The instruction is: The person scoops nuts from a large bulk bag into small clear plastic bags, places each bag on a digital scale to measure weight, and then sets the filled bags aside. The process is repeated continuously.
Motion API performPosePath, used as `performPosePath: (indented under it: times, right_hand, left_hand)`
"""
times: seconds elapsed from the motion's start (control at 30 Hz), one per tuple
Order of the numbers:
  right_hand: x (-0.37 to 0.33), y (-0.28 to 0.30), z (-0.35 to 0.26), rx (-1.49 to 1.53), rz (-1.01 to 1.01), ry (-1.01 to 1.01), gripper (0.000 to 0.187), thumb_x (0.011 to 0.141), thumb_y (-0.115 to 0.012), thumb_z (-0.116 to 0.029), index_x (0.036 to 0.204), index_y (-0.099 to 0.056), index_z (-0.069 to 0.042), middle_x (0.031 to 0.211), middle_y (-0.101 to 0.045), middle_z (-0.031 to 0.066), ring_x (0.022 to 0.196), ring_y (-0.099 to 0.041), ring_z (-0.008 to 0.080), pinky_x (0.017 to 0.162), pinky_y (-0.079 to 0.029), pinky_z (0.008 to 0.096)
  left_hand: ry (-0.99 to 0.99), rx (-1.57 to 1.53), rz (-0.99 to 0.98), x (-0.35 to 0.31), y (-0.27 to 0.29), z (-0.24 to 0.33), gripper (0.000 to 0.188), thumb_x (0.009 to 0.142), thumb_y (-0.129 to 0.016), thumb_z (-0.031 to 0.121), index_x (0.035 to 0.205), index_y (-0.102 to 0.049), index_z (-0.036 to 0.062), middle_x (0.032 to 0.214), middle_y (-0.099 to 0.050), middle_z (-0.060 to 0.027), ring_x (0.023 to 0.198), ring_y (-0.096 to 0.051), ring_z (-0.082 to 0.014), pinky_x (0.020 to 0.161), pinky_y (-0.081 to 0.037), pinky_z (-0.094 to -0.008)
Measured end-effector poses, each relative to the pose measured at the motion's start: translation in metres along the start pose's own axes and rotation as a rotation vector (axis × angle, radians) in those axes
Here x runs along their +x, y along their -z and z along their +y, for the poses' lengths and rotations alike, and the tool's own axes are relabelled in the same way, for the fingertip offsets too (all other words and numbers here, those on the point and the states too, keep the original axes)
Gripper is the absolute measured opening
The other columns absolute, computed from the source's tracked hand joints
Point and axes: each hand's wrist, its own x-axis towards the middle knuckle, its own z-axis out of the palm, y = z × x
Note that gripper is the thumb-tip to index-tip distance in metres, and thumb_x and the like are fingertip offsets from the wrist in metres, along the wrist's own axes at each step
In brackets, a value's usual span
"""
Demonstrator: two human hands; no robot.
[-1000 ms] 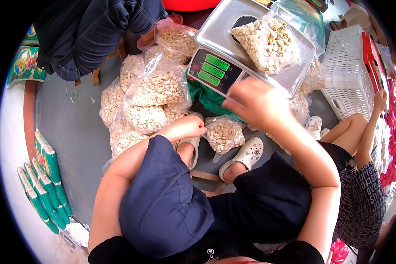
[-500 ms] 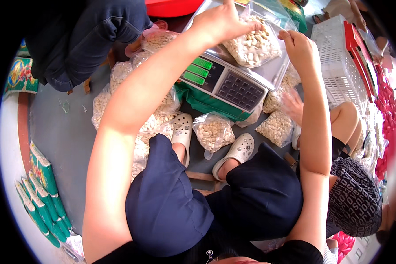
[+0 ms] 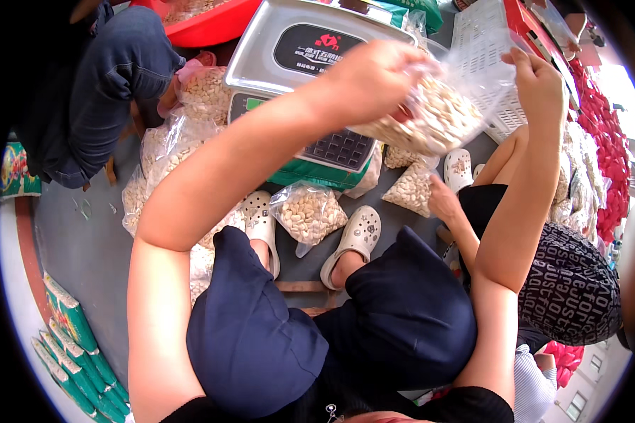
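Note:
A clear plastic bag of pale nuts or beans (image 3: 444, 116) hangs tilted in the air, right of the scale. My left hand (image 3: 381, 77) is closed on the bag's left side, its fingertips partly hidden by plastic. My right hand (image 3: 541, 76) pinches the loose upper edge of the bag at its far right. Left of the bag stands a digital scale with a bare steel pan (image 3: 261, 46); my left forearm crosses in front of its keypad (image 3: 335, 151).
Filled bags (image 3: 310, 211) lie around my feet, with more piled at left (image 3: 169, 151). At right a co-worker's hand (image 3: 444, 197) touches a small filled bag (image 3: 409, 187). A red tub (image 3: 204, 25), a white crate (image 3: 480, 35) and green packets (image 3: 70, 310) stand around.
Both hands have lifted the bag off the scale pan and carried it to the right. The co-worker's hand has come down to a small bag on the floor. My view has shifted slightly.

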Motion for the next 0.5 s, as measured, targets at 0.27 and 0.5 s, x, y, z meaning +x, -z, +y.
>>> performPosePath:
  times: [0.27,0.5]
  right_hand:
    - [0.023,-0.074,0.044,-0.479,-0.316,-0.179,0.043,0.091,-0.056,-0.042,0.101,-0.072,-0.003,0.106,-0.068,0.0216,0.104,-0.064,0.0377,0.093,-0.049,0.0448]
    - [-0.027,-0.180,0.097,-0.313,-0.781,0.117,0.039,0.089,-0.056,-0.034,0.105,-0.070,-0.001,0.107,-0.065,0.0260,0.107,-0.062,0.0388,0.093,-0.048,0.0458]
  left_hand:
    - [0.536,-0.434,-0.226,0.030,-0.084,-0.077,0.043,0.101,-0.047,0.020,0.137,-0.044,-0.0045,0.116,-0.059,-0.0133,0.094,-0.062,-0.0172,0.072,-0.057,-0.0310]
    - [0.595,-0.274,-0.520,-0.052,-0.072,-0.094,0.034,0.096,-0.052,0.020,0.122,-0.061,0.0004,0.104,-0.069,-0.0056,0.088,-0.064,-0.0136,0.071,-0.053,-0.0288]
